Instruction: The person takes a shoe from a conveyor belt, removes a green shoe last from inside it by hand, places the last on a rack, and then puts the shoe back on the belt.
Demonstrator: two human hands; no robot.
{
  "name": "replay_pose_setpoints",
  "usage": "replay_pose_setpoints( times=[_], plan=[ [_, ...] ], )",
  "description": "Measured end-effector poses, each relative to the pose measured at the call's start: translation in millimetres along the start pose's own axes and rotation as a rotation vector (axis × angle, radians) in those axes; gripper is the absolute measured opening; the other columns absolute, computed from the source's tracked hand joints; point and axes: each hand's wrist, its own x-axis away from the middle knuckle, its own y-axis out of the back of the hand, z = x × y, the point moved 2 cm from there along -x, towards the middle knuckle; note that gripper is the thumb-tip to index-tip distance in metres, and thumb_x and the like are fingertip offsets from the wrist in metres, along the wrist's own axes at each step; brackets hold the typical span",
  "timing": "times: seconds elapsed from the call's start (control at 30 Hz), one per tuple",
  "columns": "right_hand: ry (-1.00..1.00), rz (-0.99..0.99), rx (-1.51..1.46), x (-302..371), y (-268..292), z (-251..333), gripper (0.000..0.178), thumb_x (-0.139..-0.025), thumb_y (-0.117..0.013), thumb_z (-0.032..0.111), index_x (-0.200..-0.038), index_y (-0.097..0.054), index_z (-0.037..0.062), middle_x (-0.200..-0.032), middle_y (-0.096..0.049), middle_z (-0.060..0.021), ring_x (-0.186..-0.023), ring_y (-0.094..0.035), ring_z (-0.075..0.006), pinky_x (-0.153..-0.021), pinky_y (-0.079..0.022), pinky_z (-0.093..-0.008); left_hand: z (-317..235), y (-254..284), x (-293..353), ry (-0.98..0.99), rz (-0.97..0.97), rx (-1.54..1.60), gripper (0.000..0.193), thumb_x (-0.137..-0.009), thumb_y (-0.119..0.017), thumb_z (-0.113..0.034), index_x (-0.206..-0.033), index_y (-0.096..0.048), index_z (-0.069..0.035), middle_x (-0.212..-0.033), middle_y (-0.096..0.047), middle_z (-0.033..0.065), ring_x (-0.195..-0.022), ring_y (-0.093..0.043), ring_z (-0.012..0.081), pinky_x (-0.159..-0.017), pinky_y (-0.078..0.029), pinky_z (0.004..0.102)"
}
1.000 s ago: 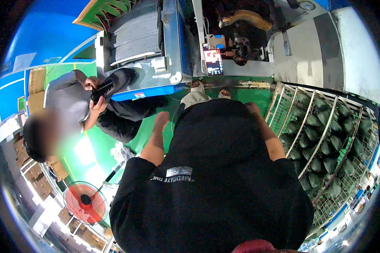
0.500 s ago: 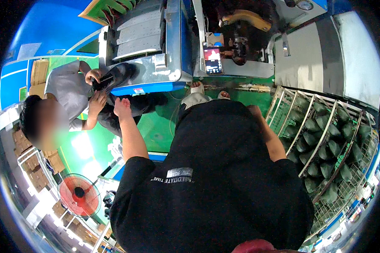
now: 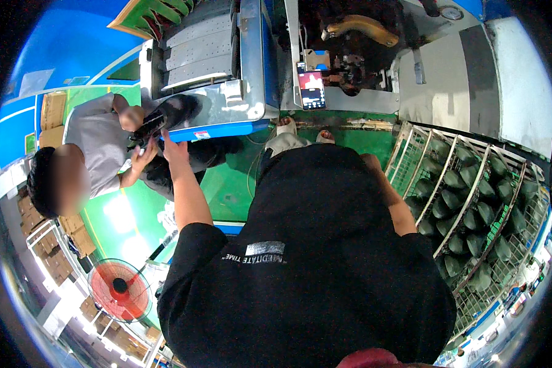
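My left hand (image 3: 176, 151) reaches out beside a co-worker, with at least one finger stretched toward a dark shoe-like piece (image 3: 151, 124). Its fingertips come right up to the lower edge of that piece; whether they touch it, I cannot make out. Both hands of the co-worker, the upper hand (image 3: 130, 118) and the lower hand (image 3: 143, 156), are on the same piece. Down at my right side, next to my black shirt, is my right hand (image 3: 371, 162). Its fingers are dark and partly hidden, and no held thing shows there.
Ahead stands a machine with a grey slatted conveyor (image 3: 201, 52). A phone (image 3: 313, 91) is mounted by an opening with a curved brown part (image 3: 363, 29). A wire rack (image 3: 438, 184) of dark shoe-shaped forms stands at right. A red fan (image 3: 120, 288) is behind left.
My left hand has moved up and slightly left to the dark piece, and its loosely curled fingers have stretched out. The co-worker's hands have shifted slightly. My right hand stays about where it was.
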Motion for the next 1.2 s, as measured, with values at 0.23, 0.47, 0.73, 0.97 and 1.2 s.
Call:
replay_pose_setpoints(
  times=[0.23, 0.47, 0.73, 0.97, 1.2],
  plan=[
    [-0.144, 0.048, -0.061, -4, 4, 8, 0.04, -0.088, -0.06, 0.042, -0.094, -0.075, 0.0056, -0.094, -0.072, -0.0217, -0.084, -0.07, -0.0372, -0.072, -0.054, -0.045, -3, -5, -46, 0.09, -0.072, -0.3, 0.048, -0.083, -0.081, -0.035, -0.113, -0.061, -0.003, -0.096, -0.061, 0.013, -0.078, -0.058, 0.0262, -0.063, -0.05, 0.0377],
    [-0.091, 0.012, -0.075, -12, -20, -15, 0.034, -0.089, -0.062, 0.036, -0.096, -0.076, 0.0069, -0.093, -0.073, -0.0203, -0.081, -0.07, -0.0376, -0.068, -0.055, -0.0456, 101, -8, -34, 0.242, 0.295, -0.586, 0.026, -0.09, -0.071, -0.029, -0.094, -0.061, -0.006, -0.081, -0.06, 0.0076, -0.065, -0.06, 0.0214, -0.052, -0.049, 0.0329],
    [-0.122, -0.158, -0.221, -2, -19, -10, 0.03, -0.089, -0.06, 0.03, -0.099, -0.075, 0.0056, -0.09, -0.072, -0.0203, -0.083, -0.07, -0.0363, -0.073, -0.054, -0.0458, 214, -2, 85, -0.215, 0.987, -1.569, 0.032, -0.091, -0.059, -0.035, -0.094, -0.069, -0.005, -0.09, -0.069, 0.0179, -0.08, -0.068, 0.0339, -0.069, -0.053, 0.0417],
    [-0.277, 0.017, -0.215, 1, 9, 20, 0.04, -0.088, -0.06, 0.039, -0.102, -0.072, 0.0043, -0.1, -0.072, -0.0195, -0.097, -0.069, -0.0367, -0.082, -0.051, -0.0423, 198, -9, 102, -0.323, 0.932, -1.741, 0.031, -0.09, -0.055, -0.034, -0.091, -0.071, -0.006, -0.093, -0.07, 0.0178, -0.09, -0.067, 0.0364, -0.073, -0.052, 0.0438],
    [-0.139, 0.109, 0.031, -32, -11, 3, 0.032, -0.09, -0.061, 0.033, -0.102, -0.072, 0.0061, -0.098, -0.071, -0.0188, -0.09, -0.069, -0.0379, -0.079, -0.053, -0.0447, 187, 25, 36, 0.118, 0.552, -1.329, 0.032, -0.092, -0.054, -0.033, -0.077, -0.068, -0.008, -0.066, -0.061, 0.0109, -0.06, -0.062, 0.0232, -0.059, -0.049, 0.0374]
  ],
)
